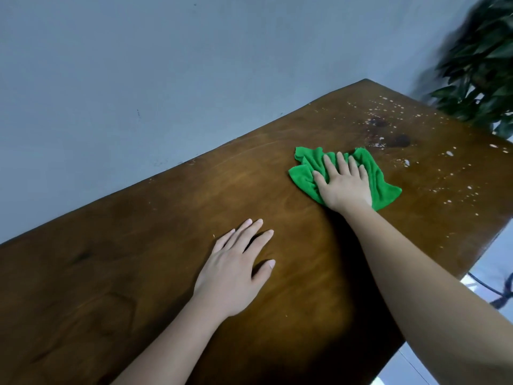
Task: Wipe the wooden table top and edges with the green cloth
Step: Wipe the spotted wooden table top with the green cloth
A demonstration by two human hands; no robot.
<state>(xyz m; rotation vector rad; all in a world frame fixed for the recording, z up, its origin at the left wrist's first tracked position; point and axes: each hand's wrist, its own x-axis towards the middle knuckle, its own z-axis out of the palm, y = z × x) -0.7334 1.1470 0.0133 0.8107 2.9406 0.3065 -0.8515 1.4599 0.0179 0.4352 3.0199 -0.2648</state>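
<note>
A brown wooden table top fills most of the head view, running from lower left to upper right. A crumpled green cloth lies on it right of centre. My right hand presses flat on the cloth, fingers spread and pointing away from me. My left hand rests palm down on the bare wood nearer to me, fingers apart, holding nothing. White specks and dark stains mark the wood just beyond the cloth toward the far right corner.
A grey wall runs along the table's far edge. A leafy green plant stands past the far right corner. Beyond the table's right edge, pale floor with a dark cable shows.
</note>
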